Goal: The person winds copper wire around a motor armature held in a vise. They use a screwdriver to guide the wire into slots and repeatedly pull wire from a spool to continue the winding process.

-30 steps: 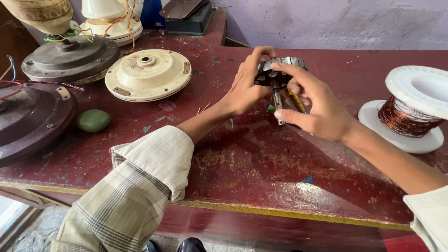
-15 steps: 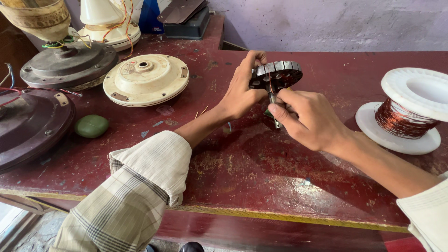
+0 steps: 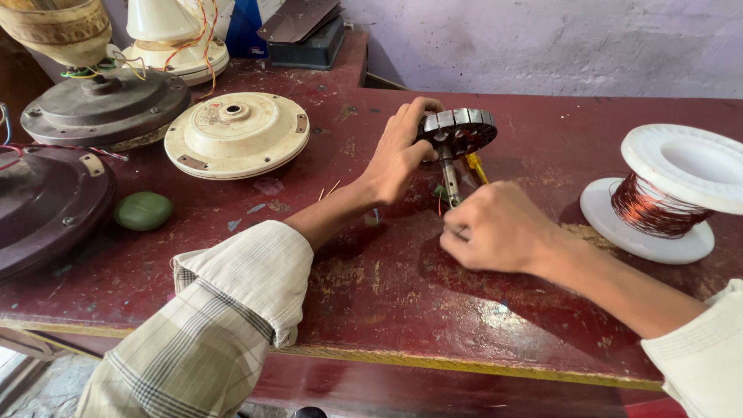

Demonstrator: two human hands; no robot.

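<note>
- At the far left, a dark cover (image 3: pixel 42 205) lies on the red table (image 3: pixel 387 286), partly cut by the picture edge.
- Just beside it lies a small green lump (image 3: pixel 143 210).
- Behind these stands a grey motor (image 3: pixel 104 108) with coloured wires on top, and next to it a cream cover (image 3: pixel 236 133) lies flat (round, with a hole in the middle).
- The left hand (image 3: pixel 398 155) comes from a checked sleeve (image 3: pixel 224 310). Its fingers are curled around the left rim of the stator (image 3: pixel 458 130) and grip it.
- The stator is a round slotted metal core. It is held tilted above the table, near the middle, with its shaft (image 3: pixel 450 182) pointing down toward the right hand.
- A yellow piece (image 3: pixel 476 166) shows just beside the shaft, but it is too small to tell what it is.
- The right hand (image 3: pixel 499 228) is closed almost to a fist at the lower end of the shaft. I cannot tell if it pinches the shaft or a thin wire.
- At the far right, a white spool (image 3: pixel 662 193) with copper wire stands on the table, well apart from the hands.
</note>
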